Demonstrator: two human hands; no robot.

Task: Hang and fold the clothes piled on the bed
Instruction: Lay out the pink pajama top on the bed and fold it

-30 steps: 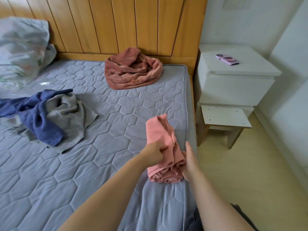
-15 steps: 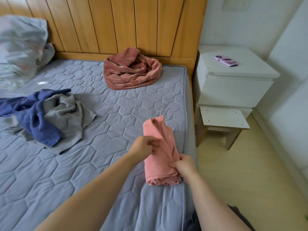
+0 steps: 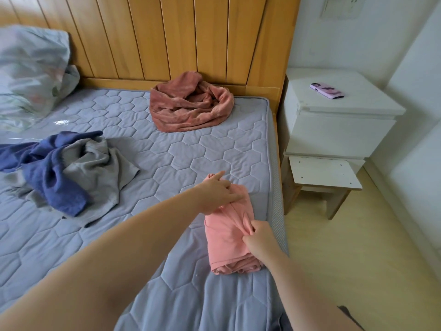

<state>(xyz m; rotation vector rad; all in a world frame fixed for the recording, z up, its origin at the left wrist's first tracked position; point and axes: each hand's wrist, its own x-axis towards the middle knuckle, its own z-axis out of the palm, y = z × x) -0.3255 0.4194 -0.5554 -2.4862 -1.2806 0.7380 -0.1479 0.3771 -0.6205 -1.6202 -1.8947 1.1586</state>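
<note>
Your two hands sit on one folded garment near the right edge of the bed.

The folded pink cotton garment (image 3: 229, 235) lies on the grey quilted mattress (image 3: 167, 151), close to its right edge. Your left hand (image 3: 218, 194) rests on its far end; your right hand (image 3: 259, 240) pinches its right side. Behind it, against the wooden slatted headboard (image 3: 167, 37), lies a crumpled rust-red fleece garment (image 3: 191, 106). To your left lies a blue and grey heap of clothes (image 3: 64, 168), a pale rumpled pillow (image 3: 31, 70) behind it. Right of the bed stands a white nightstand (image 3: 338, 125) with a pink-cased phone (image 3: 327, 90) on top.
</note>
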